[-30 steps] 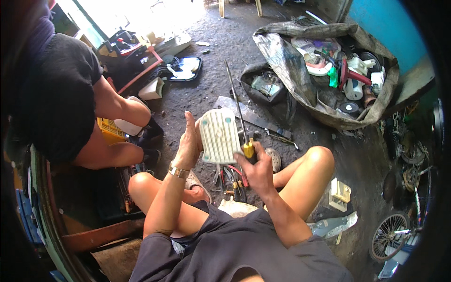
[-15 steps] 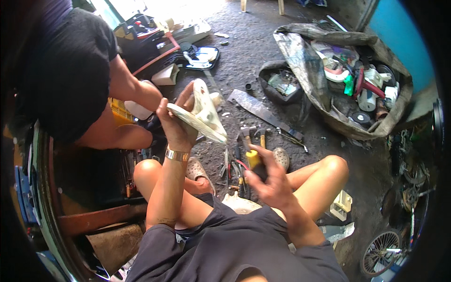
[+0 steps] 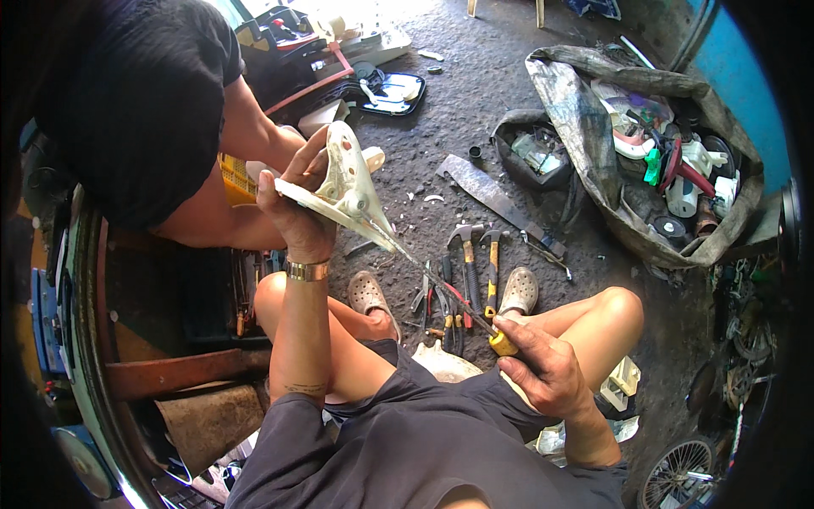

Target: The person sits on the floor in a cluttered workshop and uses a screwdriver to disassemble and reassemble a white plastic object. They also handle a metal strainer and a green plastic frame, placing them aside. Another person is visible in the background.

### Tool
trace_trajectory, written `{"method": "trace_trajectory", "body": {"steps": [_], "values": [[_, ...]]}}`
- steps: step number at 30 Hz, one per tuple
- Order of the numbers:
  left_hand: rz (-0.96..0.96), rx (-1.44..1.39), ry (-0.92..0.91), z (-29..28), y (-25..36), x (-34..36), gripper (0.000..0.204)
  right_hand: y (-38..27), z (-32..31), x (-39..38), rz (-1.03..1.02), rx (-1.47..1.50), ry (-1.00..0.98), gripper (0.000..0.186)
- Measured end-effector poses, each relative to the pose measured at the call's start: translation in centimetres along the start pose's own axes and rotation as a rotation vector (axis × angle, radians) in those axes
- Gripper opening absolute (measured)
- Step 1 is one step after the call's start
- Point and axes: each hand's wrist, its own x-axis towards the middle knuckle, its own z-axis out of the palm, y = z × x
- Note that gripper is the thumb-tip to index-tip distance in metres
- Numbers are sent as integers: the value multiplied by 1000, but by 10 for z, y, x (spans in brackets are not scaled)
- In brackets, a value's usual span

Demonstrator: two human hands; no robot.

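Raised on the left, my left hand [image 3: 297, 212] is closed around a dirty white plastic part [image 3: 348, 174], a hollow, pointed piece with holes in it. Fingers of my right hand [image 3: 547, 373] wrap the yellow-and-black handle of a long screwdriver [image 3: 503, 342] above my right thigh. Its thin metal shaft slants up and left to the inside of the plastic part, close to a round boss. Whether the tip sits in a screw there is too small to tell.
Between my feet lie two hammers [image 3: 468, 263] and several pliers [image 3: 449, 327]. Beyond is a broad saw blade [image 3: 487, 191]. A large grey sack [image 3: 577, 127] of plastic scrap stands at right. Another person's legs [image 3: 254, 127] are close on the left. A spoked wheel [image 3: 678, 475] lies lower right.
My right hand has moved down and right, and the screwdriver's shaft now reaches into the plastic part. My left hand, still gripping that part, has shifted slightly left. The whole view has shifted.
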Motion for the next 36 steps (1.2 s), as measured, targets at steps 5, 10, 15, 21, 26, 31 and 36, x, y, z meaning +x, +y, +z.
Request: {"method": "trace_trajectory", "body": {"steps": [5, 10, 15, 21, 26, 31, 36], "values": [[21, 27, -70, 0, 4, -1, 108, -1, 1, -4, 22, 19, 7, 52], [184, 365, -198, 3, 15, -3, 112, 17, -7, -11, 3, 98, -32, 50], [226, 620, -314, 10, 18, -7, 119, 14, -51, -1, 781, 1129, -330, 53], [164, 470, -277, 4, 13, -9, 115, 12, -48, 0, 412, 538, -311, 48], [102, 376, -223, -11, 4, -3, 106, -4, -51, 5, -52, -397, 58, 49], [77, 210, -115, -8, -6, -3, 89, -16, -66, 29, 158, 649, 589, 36], [298, 647, 29, -18, 2, 15, 84, -6, -97, 50, 164, 210, 398, 30]]}}
